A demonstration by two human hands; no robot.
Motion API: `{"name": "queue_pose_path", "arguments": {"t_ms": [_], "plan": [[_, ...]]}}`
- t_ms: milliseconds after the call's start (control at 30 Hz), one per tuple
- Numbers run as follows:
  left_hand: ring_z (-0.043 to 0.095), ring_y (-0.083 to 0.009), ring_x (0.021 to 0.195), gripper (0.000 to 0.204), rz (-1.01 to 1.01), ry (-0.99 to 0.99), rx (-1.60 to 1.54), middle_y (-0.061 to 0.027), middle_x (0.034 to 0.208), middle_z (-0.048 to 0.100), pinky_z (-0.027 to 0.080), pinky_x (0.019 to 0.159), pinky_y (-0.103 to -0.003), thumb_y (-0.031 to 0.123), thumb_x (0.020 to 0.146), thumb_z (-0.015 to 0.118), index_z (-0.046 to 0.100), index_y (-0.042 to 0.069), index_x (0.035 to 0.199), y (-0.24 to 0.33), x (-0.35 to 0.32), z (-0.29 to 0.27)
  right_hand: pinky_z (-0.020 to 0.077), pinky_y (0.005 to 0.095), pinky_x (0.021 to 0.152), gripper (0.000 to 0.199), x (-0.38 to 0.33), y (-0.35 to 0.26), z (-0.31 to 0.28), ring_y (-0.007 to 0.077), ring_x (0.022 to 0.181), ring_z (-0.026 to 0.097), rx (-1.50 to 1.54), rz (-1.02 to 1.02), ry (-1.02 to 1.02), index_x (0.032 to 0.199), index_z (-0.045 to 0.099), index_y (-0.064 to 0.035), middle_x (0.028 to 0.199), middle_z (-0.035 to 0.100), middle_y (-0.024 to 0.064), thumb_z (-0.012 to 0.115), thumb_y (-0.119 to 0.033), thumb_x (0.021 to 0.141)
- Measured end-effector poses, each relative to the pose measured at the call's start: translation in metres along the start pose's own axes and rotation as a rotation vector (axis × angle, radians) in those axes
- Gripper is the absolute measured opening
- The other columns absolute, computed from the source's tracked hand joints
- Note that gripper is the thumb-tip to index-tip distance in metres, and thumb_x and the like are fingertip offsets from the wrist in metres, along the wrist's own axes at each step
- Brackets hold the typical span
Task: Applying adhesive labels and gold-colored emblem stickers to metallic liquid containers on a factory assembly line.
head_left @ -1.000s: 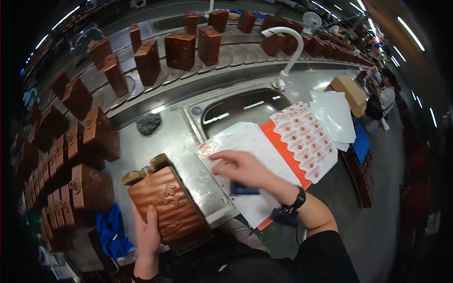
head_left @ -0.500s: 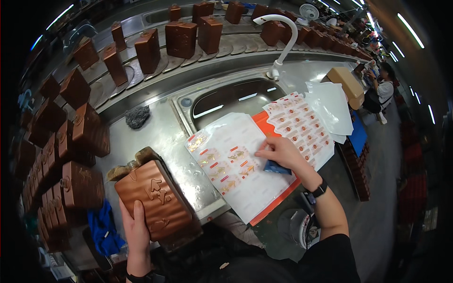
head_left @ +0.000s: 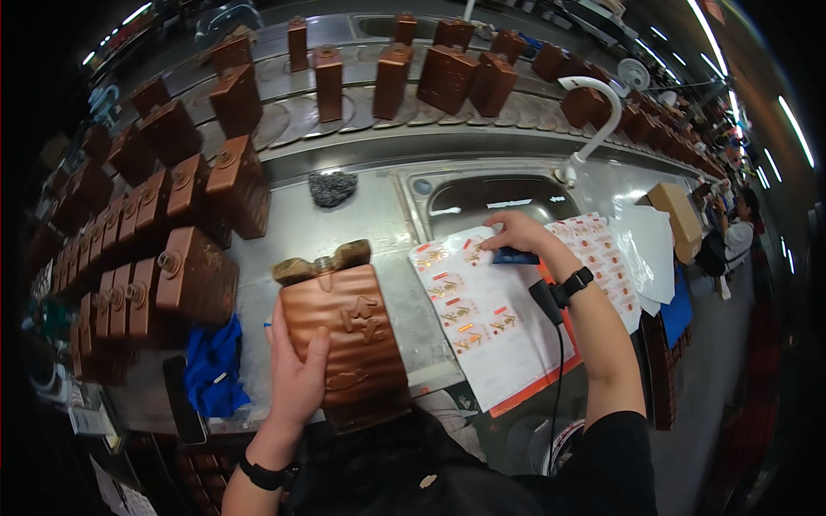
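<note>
One bottle point(head_left: 344, 322) gripped by left hand point(head_left: 297, 378) at counter point(head_left: 379, 228) front edge; one sheet point(head_left: 508, 370) touched by right hand point(head_left: 525, 235), pinch cannot be told; one scourer point(head_left: 332, 188) near back edge.

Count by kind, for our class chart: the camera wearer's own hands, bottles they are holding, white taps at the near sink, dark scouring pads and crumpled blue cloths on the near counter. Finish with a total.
Own hands, left hand and right hand: 2
Held brown bottle: 1
White tap: 1
Dark scouring pad: 1
Crumpled blue cloth: 1
Total: 6
</note>
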State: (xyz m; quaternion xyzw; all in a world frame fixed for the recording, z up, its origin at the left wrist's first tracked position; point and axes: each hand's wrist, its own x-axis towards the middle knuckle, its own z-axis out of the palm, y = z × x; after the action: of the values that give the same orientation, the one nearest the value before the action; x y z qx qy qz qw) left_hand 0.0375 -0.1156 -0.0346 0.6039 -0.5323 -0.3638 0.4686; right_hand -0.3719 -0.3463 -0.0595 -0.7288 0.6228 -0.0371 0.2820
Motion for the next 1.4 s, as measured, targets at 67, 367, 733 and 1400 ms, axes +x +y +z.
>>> {"name": "queue_pose_path", "arguments": {"t_ms": [67,367,733,1400], "plan": [[0.041,-0.0359,0.131,0.073,0.031,0.019,0.085,-0.0248,0.143,0.046,0.029,0.115,-0.043,0.022,0.097,0.065,0.027,-0.003,0.154,0.005,0.001,-0.001,0.0493,0.0287,0.066,0.04,0.009,-0.001,-0.001,0.0133,0.07,0.062,0.143,0.017,-0.081,0.104,0.076,-0.0051,0.079,0.069,0.0051,0.088,-0.029,0.075],[0.04,-0.0379,0.13,0.083,0.11,0.062,0.089,-0.027,0.142,0.041,0.03,0.114,-0.046,0.019,0.09,0.071,0.023,-0.005,0.153,0.018,0.02,-0.005,0.0532,0.0277,0.071,0.041,0.021,-0.021,0.005,0.0161,0.075,0.07,0.294,0.08,-0.02,0.107,0.073,0.003,0.081,0.072,0.0097,0.085,-0.023,0.078],[0.036,-0.0375,0.129,0.091,0.259,0.068,0.265,-0.0257,0.145,0.038,0.028,0.115,-0.045,0.017,0.084,0.076,0.023,-0.003,0.156,0.029,0.03,0.003,0.0487,0.0261,0.067,0.017,0.011,-0.062,-0.019,0.0094,0.07,0.061,0.161,-0.058,0.056,0.089,0.077,-0.0018,0.078,0.073,0.0036,0.078,-0.018,0.083],[0.034,-0.0426,0.134,0.105,0.243,0.039,0.312,-0.0272,0.148,0.035,0.027,0.114,-0.052,0.036,0.078,0.084,0.025,0.0,0.157,0.026,0.026,-0.004,0.0529,0.0346,0.07,0.016,-0.099,-0.278,0.01,0.0267,0.078,0.068,-0.084,-0.56,-0.217,0.092,0.07,-0.0041,0.084,0.07,0.0084,0.079,-0.014,0.084]]}}
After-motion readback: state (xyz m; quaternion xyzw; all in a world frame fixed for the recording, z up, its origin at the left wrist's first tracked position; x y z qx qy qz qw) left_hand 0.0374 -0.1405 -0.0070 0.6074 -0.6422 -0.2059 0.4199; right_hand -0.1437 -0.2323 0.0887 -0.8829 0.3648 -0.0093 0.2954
